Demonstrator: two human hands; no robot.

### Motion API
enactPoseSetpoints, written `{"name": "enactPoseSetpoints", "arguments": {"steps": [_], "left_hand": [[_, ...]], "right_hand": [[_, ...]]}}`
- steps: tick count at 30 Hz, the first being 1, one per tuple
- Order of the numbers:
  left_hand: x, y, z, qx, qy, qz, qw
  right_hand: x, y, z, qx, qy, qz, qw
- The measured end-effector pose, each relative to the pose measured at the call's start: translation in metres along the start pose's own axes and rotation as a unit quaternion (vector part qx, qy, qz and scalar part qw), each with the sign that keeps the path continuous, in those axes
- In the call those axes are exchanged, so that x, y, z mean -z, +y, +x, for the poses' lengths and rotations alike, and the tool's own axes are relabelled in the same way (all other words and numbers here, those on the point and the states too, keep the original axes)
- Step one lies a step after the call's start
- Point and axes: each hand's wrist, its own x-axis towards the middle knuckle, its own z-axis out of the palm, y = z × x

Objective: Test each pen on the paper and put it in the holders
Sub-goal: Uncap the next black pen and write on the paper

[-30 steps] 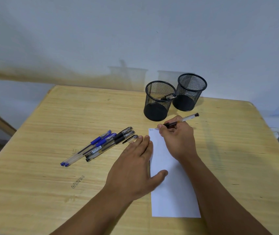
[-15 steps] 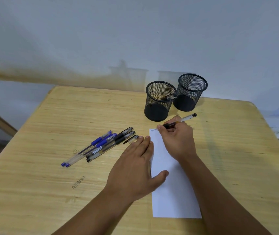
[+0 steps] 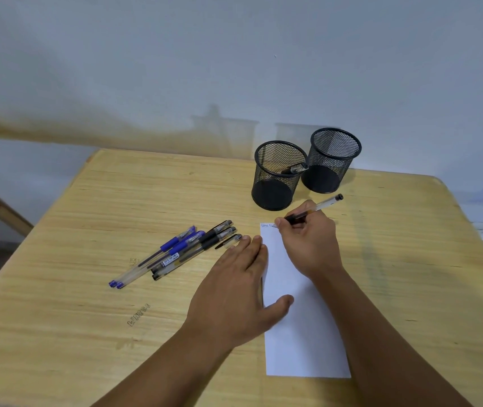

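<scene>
- Head view: right hand [image 3: 308,245] pinches one pen [image 3: 327,203], tip on the paper [image 3: 302,318].
- Left hand [image 3: 234,292] lies flat, fingers spread; four pens [image 3: 175,254] just beyond its fingertips.
- Two holders [image 3: 275,177] past the right fingers.

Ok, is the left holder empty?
No. The left holder has one pen leaning inside, its end near the rim.

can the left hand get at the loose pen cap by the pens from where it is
Probably yes. The left hand lies flat on the paper edge, its fingertips right beside the pen cap, with nothing between them. It would have to let go of the paper, though.
</scene>
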Motion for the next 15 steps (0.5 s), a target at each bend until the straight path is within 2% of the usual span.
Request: {"name": "enactPoseSetpoints", "arguments": {"steps": [15], "left_hand": [[-0.0002, 0.0003, -0.0004, 0.004, 0.003, -0.010, 1.000]], "right_hand": [[0.0011, -0.0033, -0.0022, -0.013, 0.013, 0.009, 1.000]]}}
